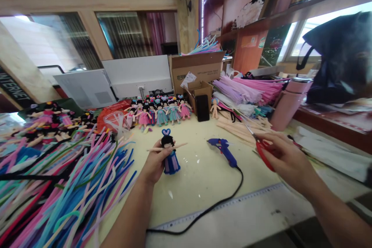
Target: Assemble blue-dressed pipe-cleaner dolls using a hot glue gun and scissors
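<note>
Between the fingers of my left hand (pixel 155 162) is a small pipe-cleaner doll (pixel 172 162), held upright. It has black hair, a blue and lilac heart on its head, a blue and purple dress, and beige arms stretched out sideways. My right hand (pixel 286 159) is closed on red-handled scissors (pixel 266 155) at the right side of the table. Their metal blades point up and away to the left. A blue glue gun (pixel 223 150) lies on the table between my hands, its nozzle to the left, apart from both.
Colourful pipe cleaners (pixel 78 186) cover the left side. Finished dolls (pixel 159 111) stand in rows at the back, beside a black phone (pixel 202 107) and a cardboard box (pixel 197 68). A pink flask (pixel 290 104) stands at right. The glue gun's black cord (pixel 215 203) crosses the front.
</note>
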`<state>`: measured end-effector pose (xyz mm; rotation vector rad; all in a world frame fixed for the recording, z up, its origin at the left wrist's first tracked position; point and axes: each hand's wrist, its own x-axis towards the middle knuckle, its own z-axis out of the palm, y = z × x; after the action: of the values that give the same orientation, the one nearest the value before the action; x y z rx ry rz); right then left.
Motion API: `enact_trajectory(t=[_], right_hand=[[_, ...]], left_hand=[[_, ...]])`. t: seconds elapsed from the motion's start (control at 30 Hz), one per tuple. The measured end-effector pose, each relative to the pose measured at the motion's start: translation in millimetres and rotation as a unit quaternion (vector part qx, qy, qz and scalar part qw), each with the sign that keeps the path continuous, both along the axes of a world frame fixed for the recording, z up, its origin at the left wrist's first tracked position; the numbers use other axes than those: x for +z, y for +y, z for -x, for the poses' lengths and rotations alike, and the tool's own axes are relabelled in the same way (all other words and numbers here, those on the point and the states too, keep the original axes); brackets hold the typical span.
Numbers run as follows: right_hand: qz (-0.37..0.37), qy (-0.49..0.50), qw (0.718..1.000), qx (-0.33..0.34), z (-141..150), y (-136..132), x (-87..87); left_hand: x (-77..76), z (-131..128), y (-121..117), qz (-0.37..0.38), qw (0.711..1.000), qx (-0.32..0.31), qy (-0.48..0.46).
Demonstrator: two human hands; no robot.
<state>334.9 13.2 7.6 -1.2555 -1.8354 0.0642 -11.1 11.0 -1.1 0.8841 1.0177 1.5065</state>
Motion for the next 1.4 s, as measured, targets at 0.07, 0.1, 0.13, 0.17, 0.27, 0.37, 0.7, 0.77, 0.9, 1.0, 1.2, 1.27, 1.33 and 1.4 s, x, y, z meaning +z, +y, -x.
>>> enact_trajectory(t=[0.07, 0.1, 0.13, 0.17, 0.27, 0.37, 0.7, 0.77, 0.9, 1.0, 1.2, 1.27, 1.33, 1.4], right_hand=[[0.005, -0.055, 0.998, -0.040, -23, 14, -12.3], [0.018, -0.079, 0.995, -0.052, -33, 20, -17.9], [0.037, -0.101, 0.992, -0.067, -41, 25, -22.9], [0.050, -0.121, 0.988, -0.083, -46, 29, -27.0], [0.103, -0.191, 0.969, -0.120, -52, 37, -34.7], [0.118, -0.216, 0.959, -0.139, -48, 43, -38.0], [0.142, -0.299, 0.934, -0.133, -42, 51, -40.1], [0.129, -0.302, 0.933, -0.144, -40, 44, -26.9], [0.029, -0.165, 0.984, -0.056, -12, 4, 9.8], [0.085, -0.019, 0.986, 0.140, 32, -43, 24.1], [0.275, 0.130, 0.898, 0.318, 113, -103, -1.6], [0.297, 0.183, 0.885, 0.309, 122, -107, -10.3], [0.331, 0.238, 0.854, 0.323, 123, -108, -14.6], [0.359, 0.266, 0.825, 0.347, 121, -111, -16.1]], left_hand=[[0.9, -1, 0, -0.001, 1.000, 0.008, 0.007], [1.6, -2, 0, 0.001, 1.000, 0.010, 0.007], [2.5, -4, 0, 0.001, 1.000, 0.010, 0.007], [3.8, -6, 0, -0.004, 1.000, 0.015, 0.000], [9.6, -14, -1, -0.009, 1.000, 0.005, -0.024], [17.8, -23, -7, -0.011, 0.999, -0.018, -0.039], [35.9, -37, -55, -0.006, 0.999, -0.016, -0.027], [36.0, -41, -65, 0.003, 1.000, -0.010, -0.024], [35.8, -54, -81, -0.007, 1.000, 0.009, -0.018], [34.9, -69, -91, -0.038, 0.999, 0.028, -0.010], [27.7, -95, -115, -0.077, 0.996, 0.032, 0.016], [26.1, -96, -123, -0.073, 0.997, 0.023, 0.023], [26.0, -93, -130, -0.064, 0.998, 0.014, 0.026], [26.2, -88, -136, -0.050, 0.998, 0.015, 0.025]])
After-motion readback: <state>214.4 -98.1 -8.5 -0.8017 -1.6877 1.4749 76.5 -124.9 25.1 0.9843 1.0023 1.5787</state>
